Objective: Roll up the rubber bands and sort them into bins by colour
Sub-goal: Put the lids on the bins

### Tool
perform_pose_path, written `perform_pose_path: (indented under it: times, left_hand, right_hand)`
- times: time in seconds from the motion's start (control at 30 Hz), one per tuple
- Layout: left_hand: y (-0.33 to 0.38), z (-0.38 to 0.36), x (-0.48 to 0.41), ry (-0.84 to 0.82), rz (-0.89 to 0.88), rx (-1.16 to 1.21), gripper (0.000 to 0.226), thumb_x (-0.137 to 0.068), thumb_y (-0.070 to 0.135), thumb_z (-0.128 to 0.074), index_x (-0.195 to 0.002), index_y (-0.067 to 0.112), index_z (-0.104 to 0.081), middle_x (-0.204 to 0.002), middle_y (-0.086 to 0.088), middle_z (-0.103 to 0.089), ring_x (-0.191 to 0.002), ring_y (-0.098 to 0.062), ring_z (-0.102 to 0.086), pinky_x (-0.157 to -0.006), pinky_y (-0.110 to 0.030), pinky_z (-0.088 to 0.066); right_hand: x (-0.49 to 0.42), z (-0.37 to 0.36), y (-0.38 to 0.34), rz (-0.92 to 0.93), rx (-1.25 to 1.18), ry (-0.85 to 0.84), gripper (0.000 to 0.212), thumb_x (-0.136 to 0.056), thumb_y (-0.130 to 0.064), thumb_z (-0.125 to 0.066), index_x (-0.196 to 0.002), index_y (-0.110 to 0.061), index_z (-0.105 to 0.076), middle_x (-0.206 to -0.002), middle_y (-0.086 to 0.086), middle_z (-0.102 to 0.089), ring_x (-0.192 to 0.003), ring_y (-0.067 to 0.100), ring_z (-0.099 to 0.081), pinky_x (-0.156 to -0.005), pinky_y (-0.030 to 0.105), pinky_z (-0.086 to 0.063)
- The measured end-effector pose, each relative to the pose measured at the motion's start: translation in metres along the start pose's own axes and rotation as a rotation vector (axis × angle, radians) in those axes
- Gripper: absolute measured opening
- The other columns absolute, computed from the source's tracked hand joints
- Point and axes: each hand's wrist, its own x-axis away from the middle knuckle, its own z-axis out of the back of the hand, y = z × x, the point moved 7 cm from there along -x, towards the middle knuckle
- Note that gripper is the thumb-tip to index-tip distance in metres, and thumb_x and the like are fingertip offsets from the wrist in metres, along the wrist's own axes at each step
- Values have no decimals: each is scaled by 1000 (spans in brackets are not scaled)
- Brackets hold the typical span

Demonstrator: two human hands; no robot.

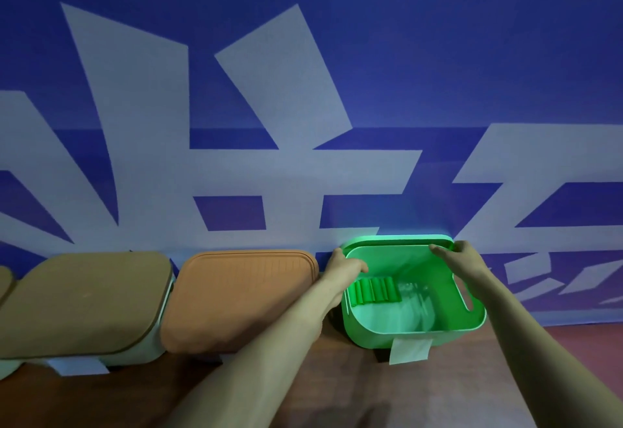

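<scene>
A green bin (468,328) stands open on the wooden table against the blue wall. Several rolled green rubber bands (372,289) lie side by side in its back left corner. The green lid (397,238) is tilted up over the back of the bin, underside facing me. My left hand (344,267) grips the lid's left edge. My right hand (462,254) grips its right edge, fingers curled over the rim.
An orange-lidded bin (242,296) stands shut just left of the green one, and a tan-lidded bin (84,299) further left. White paper labels (409,350) hang from the bins' fronts. A blue wall with pale shapes (303,124) rises right behind the bins.
</scene>
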Motion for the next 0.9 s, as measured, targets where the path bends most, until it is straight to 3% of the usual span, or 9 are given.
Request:
perform_pose_path:
  times: [0.2, 0.37, 0.5, 0.57, 0.67, 0.73, 0.83, 0.9]
  left_hand:
    - [16, 9, 11, 41, -119, -7, 69, -82, 13, -63, -143, 14, -32, -141, -6, -45, -128, -23, -43, -108, -35, -37]
    - [33, 9, 29, 119, -229, -1, 65, -82, 11, -63, -140, 10, -34, -139, -10, -46, -126, -25, -46, -106, -39, -39]
    - [48, 12, 61, 212, -337, -80, 62, -88, 20, -61, -141, 11, -32, -144, -8, -39, -130, -24, -41, -108, -41, -35]
    - [49, 8, 79, 218, -385, -131, 67, -92, 22, -57, -148, 14, -21, -148, -6, -29, -132, -21, -37, -107, -29, -32]
    - [42, -4, 98, 173, -418, -191, 71, -96, 19, -51, -152, 19, -6, -148, -3, -18, -114, -8, -35, -77, -1, -24]
    - [34, -7, 107, 171, -420, -141, 66, -95, 15, -50, -151, 19, -16, -147, -2, -20, -110, -6, -36, -76, -3, -27]
    - [17, -4, 119, 235, -423, -67, 50, -91, 14, -50, -139, 18, -38, -140, -2, -36, -117, -7, -36, -90, -13, -25]
    - [3, -7, 122, 252, -411, -59, 41, -93, 22, -52, -133, 17, -43, -136, 0, -42, -114, -5, -36, -90, -14, -25]
  right_hand:
    - [20, 21, -19, 90, -154, 44, 63, -91, -38, -61, -139, -3, -39, -140, 20, -47, -125, 35, -48, -103, 47, -40]
    - [46, 46, -40, 182, -302, 116, 48, -98, -29, -53, -136, -3, -44, -139, 17, -50, -126, 29, -48, -99, 38, -38]
    - [64, 61, -39, 225, -374, 174, 45, -100, -36, -46, -134, -7, -46, -137, 13, -51, -126, 26, -47, -98, 39, -38]
    - [71, 65, -33, 230, -438, 202, 43, -100, -40, -44, -127, -8, -49, -131, 13, -53, -122, 25, -49, -96, 38, -38]
    - [76, 67, -23, 200, -606, 217, 37, -100, -42, -42, -117, -10, -50, -121, 9, -54, -116, 22, -52, -99, 37, -39]
    - [79, 66, -13, 156, -706, 221, 41, -100, -42, -44, -120, -7, -50, -118, 8, -54, -112, 20, -53, -96, 35, -39]
    - [80, 65, 5, 101, -765, 222, 39, -96, -36, -54, -121, -5, -55, -112, 11, -57, -99, 18, -56, -87, 31, -43]
    - [82, 63, 20, 66, -717, 232, 40, -93, -25, -61, -124, -1, -55, -118, 15, -59, -105, 24, -57, -94, 36, -45]
